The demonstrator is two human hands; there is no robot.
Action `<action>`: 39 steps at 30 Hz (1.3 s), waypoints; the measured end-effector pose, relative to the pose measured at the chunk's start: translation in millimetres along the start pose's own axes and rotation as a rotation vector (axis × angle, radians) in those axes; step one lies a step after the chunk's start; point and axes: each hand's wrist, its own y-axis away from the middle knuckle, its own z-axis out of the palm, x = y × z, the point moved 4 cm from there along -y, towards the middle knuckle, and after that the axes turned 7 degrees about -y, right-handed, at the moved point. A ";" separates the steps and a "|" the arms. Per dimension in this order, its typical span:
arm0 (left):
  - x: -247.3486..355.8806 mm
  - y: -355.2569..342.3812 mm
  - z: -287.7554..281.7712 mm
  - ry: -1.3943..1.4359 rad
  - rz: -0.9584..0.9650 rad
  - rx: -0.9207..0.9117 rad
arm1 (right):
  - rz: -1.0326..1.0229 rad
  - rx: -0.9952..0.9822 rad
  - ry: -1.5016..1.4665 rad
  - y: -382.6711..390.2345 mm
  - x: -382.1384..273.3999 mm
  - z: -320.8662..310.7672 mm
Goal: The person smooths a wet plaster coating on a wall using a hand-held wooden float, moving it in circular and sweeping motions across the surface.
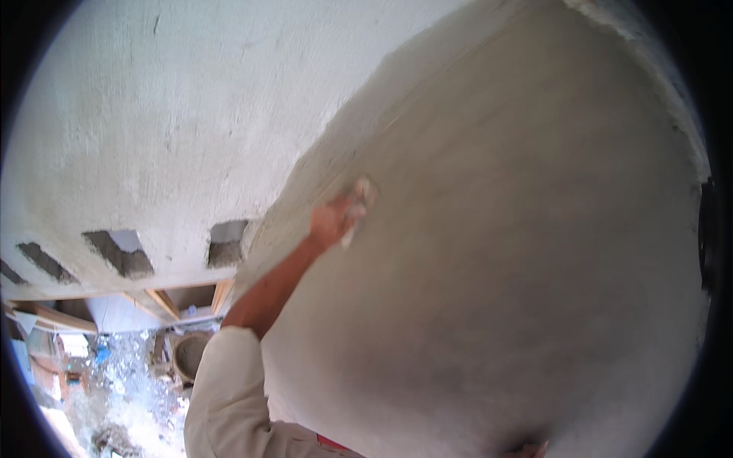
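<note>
My left hand (330, 221) is raised against a wall of damp grey plaster (489, 229), its bare forearm coming out of a beige sleeve. Its fingers are closed on a pale, flat, float-like block (364, 195), which lies against the plaster. Motion blurs the block, so its exact kind does not show. At the lower edge, right of the middle, only a bit of my right hand (527, 450) appears close to the same wall. A fingertip shows there; the other fingers and anything in them are out of sight.
Drier whitish wall (175, 114) meets the damp plaster along a slanting line. Rectangular holes (122, 252) run along its lower part, above wooden frames (164, 301). Far below at left, a round basin (191, 355) stands on cluttered, brightly lit ground. A rough edge (672, 114) borders the plaster at right.
</note>
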 end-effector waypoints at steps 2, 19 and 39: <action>54.6 -6.7 -6.0 -0.018 0.099 -0.017 | 0.027 -0.001 0.012 2.1 -2.1 1.5; 215.2 -355.2 -82.9 -0.045 0.149 0.115 | -0.373 0.135 0.270 30.5 19.4 -9.3; 263.5 -401.1 -96.3 -0.122 0.340 0.269 | -0.154 0.188 -0.040 37.6 28.3 -7.4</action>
